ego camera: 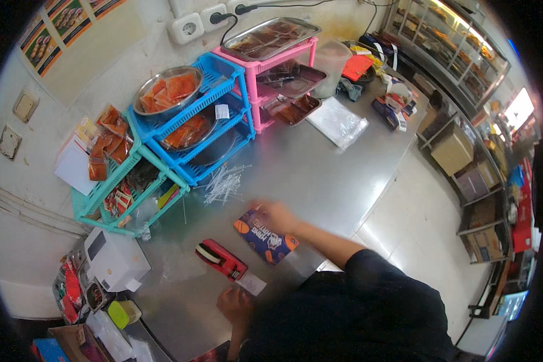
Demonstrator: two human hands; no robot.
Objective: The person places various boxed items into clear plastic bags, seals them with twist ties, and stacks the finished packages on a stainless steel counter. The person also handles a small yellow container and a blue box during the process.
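Observation:
My right hand [276, 216], blurred, is at the far end of a dark blue and orange printed carton [266, 237] lying on the steel table. Its fingertips are too smeared to show whether they grip the carton. To the carton's left lies a red tape dispenser [226, 262] with a white roll at its far end. A printed paper slip [252, 283] extends from the dispenser's near end. Just below that slip is my left hand [235, 305], fingers curled low over the table. Whether it holds anything is hidden.
Turquoise [113, 199], blue [194, 122] and pink [253, 81] racks line the wall, holding sauce sachets. Thin white plastic strips [224, 183] lie before them. A white label printer [115, 260] stands left; clear plastic bags [337, 122] lie farther back. The steel table's edge [375, 203] curves along the right.

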